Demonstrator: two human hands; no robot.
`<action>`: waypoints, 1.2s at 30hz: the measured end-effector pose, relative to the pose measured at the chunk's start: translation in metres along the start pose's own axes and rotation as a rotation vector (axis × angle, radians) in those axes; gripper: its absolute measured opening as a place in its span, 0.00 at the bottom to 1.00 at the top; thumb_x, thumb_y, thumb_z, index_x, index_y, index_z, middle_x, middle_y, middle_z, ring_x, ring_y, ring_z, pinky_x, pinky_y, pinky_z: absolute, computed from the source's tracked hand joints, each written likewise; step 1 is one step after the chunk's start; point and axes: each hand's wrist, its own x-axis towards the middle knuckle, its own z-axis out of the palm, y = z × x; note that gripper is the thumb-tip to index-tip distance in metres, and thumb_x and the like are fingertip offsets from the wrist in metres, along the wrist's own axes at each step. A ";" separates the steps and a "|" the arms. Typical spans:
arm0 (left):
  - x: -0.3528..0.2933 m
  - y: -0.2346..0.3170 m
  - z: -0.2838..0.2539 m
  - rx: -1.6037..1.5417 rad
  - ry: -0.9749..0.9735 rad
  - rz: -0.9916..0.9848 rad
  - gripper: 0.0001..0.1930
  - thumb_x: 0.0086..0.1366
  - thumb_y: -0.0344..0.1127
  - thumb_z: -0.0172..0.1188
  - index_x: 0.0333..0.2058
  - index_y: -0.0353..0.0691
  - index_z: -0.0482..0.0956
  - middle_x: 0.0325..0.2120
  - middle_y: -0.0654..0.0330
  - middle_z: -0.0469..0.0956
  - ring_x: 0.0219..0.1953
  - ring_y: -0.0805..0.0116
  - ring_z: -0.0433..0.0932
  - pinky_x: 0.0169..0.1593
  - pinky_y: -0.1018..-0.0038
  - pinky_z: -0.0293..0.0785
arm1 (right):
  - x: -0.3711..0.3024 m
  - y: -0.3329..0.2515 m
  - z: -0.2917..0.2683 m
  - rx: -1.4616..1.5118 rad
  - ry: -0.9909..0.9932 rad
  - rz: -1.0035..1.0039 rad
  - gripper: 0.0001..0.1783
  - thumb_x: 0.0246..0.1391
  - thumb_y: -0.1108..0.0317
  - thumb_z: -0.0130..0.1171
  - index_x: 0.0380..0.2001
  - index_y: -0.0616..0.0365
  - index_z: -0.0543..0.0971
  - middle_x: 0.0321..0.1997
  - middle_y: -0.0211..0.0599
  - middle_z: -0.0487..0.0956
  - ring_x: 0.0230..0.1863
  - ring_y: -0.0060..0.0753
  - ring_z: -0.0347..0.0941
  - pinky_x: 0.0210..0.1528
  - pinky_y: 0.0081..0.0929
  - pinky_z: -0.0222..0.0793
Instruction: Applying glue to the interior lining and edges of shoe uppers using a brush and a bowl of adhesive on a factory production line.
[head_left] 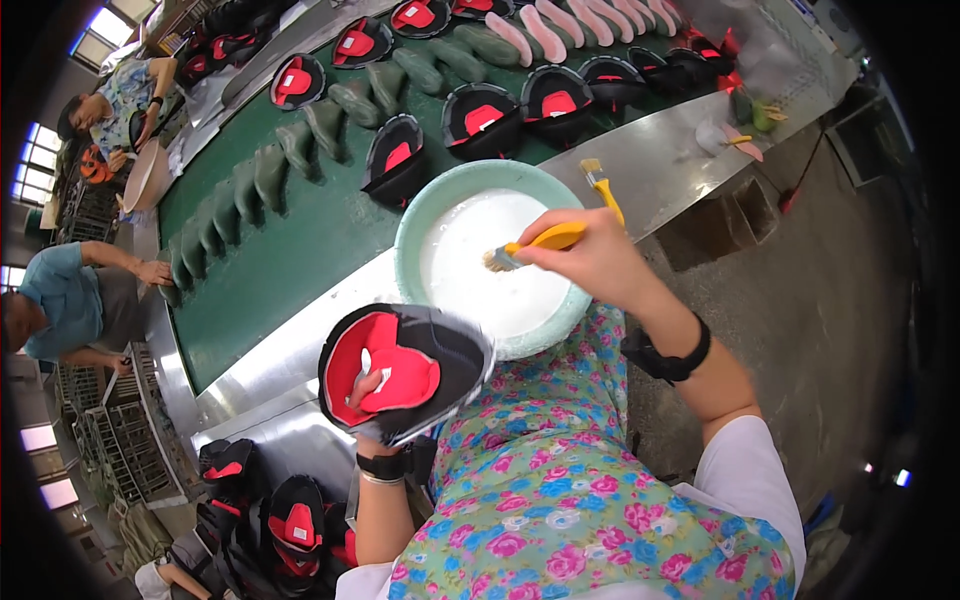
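My right hand grips a yellow-handled paintbrush by its handle. The brush's pale bristles are over the white liquid in a light green basin; whether they touch the liquid I cannot tell. To the left and nearer to me, my left hand holds a black shoe upper with a red lining. Its fingers reach inside the upper, and most of the hand is hidden behind it. The upper's edge is close to the basin's near rim.
A green conveyor belt carries grey-green shoe lasts, black uppers and pink insoles. A second yellow brush lies beyond the basin on the metal edge. More uppers are piled at lower left. Two people work across the belt.
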 end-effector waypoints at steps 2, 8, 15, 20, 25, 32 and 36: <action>0.003 -0.004 -0.003 -0.169 -0.099 -0.211 0.16 0.56 0.33 0.56 0.44 0.34 0.75 0.40 0.50 0.78 0.42 0.60 0.78 0.48 0.67 0.76 | -0.001 0.036 0.017 -0.055 -0.033 -0.028 0.07 0.46 0.72 0.65 0.28 0.64 0.81 0.25 0.37 0.80 0.25 0.23 0.76 0.30 0.18 0.71; 0.006 -0.016 -0.026 -0.676 -0.359 -0.806 0.17 0.55 0.33 0.56 0.44 0.33 0.75 0.38 0.51 0.78 0.40 0.60 0.79 0.46 0.69 0.76 | -0.010 0.112 0.051 -0.288 -0.054 0.007 0.08 0.42 0.69 0.66 0.28 0.61 0.81 0.27 0.46 0.80 0.29 0.45 0.77 0.36 0.31 0.73; -0.001 -0.044 -0.046 0.273 -0.490 -0.373 0.16 0.54 0.31 0.67 0.42 0.45 0.76 0.44 0.57 0.75 0.46 0.65 0.74 0.53 0.68 0.70 | -0.015 0.060 0.028 -0.060 0.070 0.007 0.09 0.42 0.72 0.66 0.30 0.62 0.81 0.29 0.45 0.81 0.30 0.38 0.79 0.36 0.26 0.73; -0.001 -0.049 -0.038 0.475 -0.686 -0.210 0.27 0.47 0.30 0.73 0.47 0.42 0.72 0.44 0.56 0.75 0.48 0.65 0.74 0.54 0.69 0.69 | -0.017 0.066 0.022 -0.226 -0.018 0.101 0.07 0.44 0.73 0.66 0.30 0.63 0.82 0.27 0.38 0.82 0.28 0.25 0.78 0.33 0.21 0.72; 0.002 -0.018 0.023 0.104 -0.606 -0.535 0.25 0.55 0.26 0.61 0.53 0.37 0.68 0.48 0.53 0.74 0.51 0.64 0.74 0.55 0.69 0.70 | -0.003 -0.013 0.038 0.246 -0.288 0.017 0.09 0.44 0.76 0.66 0.33 0.63 0.82 0.32 0.37 0.82 0.34 0.22 0.77 0.39 0.19 0.72; -0.004 -0.002 0.066 0.166 -0.427 -0.348 0.29 0.50 0.21 0.56 0.54 0.35 0.67 0.45 0.54 0.76 0.45 0.66 0.77 0.50 0.72 0.74 | 0.005 -0.039 0.065 0.256 -0.472 -0.204 0.09 0.44 0.76 0.67 0.33 0.62 0.83 0.33 0.35 0.82 0.34 0.23 0.77 0.39 0.18 0.71; 0.001 0.005 0.033 0.142 -0.393 -0.514 0.27 0.48 0.20 0.55 0.52 0.34 0.70 0.41 0.56 0.78 0.41 0.66 0.78 0.46 0.75 0.76 | -0.006 -0.020 0.054 0.125 -0.358 -0.036 0.07 0.45 0.74 0.67 0.30 0.63 0.82 0.30 0.34 0.82 0.32 0.21 0.77 0.35 0.18 0.71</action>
